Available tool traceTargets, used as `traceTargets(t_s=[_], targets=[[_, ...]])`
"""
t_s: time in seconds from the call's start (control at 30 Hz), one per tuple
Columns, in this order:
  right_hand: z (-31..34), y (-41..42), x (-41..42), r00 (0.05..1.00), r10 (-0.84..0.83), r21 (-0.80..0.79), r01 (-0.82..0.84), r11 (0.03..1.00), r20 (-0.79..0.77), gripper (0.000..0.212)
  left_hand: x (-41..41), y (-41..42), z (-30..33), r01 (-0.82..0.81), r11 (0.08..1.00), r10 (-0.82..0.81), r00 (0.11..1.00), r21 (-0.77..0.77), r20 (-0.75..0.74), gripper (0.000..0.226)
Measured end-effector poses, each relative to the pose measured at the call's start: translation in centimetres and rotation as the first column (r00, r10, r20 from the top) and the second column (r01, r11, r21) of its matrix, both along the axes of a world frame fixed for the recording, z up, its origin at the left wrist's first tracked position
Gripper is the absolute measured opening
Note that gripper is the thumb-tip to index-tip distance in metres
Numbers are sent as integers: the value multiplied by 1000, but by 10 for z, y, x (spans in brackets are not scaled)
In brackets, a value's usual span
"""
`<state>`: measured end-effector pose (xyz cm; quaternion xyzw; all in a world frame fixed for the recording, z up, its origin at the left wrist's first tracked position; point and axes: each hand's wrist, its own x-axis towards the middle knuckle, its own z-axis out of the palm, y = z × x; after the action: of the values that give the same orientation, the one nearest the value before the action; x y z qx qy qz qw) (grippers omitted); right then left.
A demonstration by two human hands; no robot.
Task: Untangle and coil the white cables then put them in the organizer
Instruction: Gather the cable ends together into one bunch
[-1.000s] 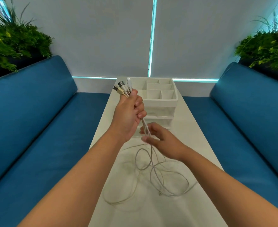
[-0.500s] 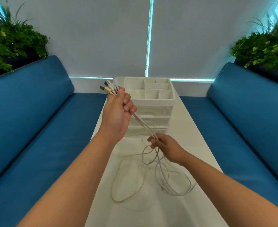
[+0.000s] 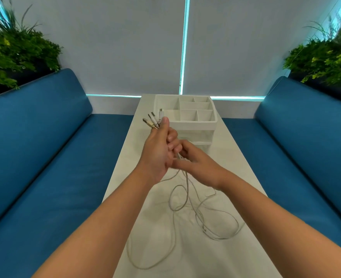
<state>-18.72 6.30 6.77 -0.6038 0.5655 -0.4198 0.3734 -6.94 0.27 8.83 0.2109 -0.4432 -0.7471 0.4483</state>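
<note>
While plug ends are held bunched in left hand, right hand is returned up white cables, strands pinched just below; combing repeated, tangle on tabletop remains.

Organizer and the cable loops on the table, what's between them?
In the head view, both hands: the left hand grips the cables near their plugs, the right hand just below it, before the organizer.

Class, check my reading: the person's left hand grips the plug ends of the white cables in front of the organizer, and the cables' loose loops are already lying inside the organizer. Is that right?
Not quite. The head view shows the left hand gripping the plug ends of the white cables in front of the organizer, but the loose loops lie on the table, not inside the organizer.
</note>
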Motion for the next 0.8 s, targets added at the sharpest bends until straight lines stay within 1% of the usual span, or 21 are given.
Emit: traceTargets(t_s=[0.03,0.1,0.17,0.23,0.27,0.3,0.33,0.37,0.43,0.53,0.63,0.7,0.73,0.8], targets=[[3,-2,5,1000,-16,-37,17,999,25,35,0,1,3,20,1000,-20,999,-1,29,44],[0,-2,10,999,-51,-94,52,994,9,30,3,0,9,33,999,-32,999,-21,44,43],[-8,0,13,996,-86,-153,79,985,-39,28,7,-3,14,15,998,-13,999,-60,29,32],[-15,1,16,988,-141,-242,123,962,-57,18,10,-7,16,-21,992,28,998,-122,57,26],[-17,1,18,987,-159,-277,145,950,-29,12,11,-10,16,-38,987,53,994,-158,91,27],[-19,0,18,986,-165,-291,167,942,31,7,12,-11,16,-46,981,71,989,-190,131,31],[-19,0,18,980,-166,-283,191,940,111,4,14,-13,16,-40,975,77,983,-217,168,35],[-19,1,17,966,-169,-257,216,942,194,7,14,-14,15,-23,971,71,978,-240,196,38],[-17,4,11,932,-168,-154,226,962,322,19,15,-16,13,18,966,40,975,-256,219,37],[-19,7,3,908,-131,4,141,990,398,34,13,-17,10,58,973,-18,984,-223,179,30],[-20,9,1,936,-72,60,54,997,345,46,9,-16,10,91,981,-73,992,-172,107,24],[-19,10,2,957,-67,86,44,995,284,50,7,-16,11,124,979,-114,991,-163,69,23],[-19,11,3,970,-84,80,67,995,230,48,6,-17,12,148,975,-139,988,-169,63,22],[-22,13,3,982,-134,-11,137,991,130,33,7,-20,12,187,961,-172,981,-204,91,21]])
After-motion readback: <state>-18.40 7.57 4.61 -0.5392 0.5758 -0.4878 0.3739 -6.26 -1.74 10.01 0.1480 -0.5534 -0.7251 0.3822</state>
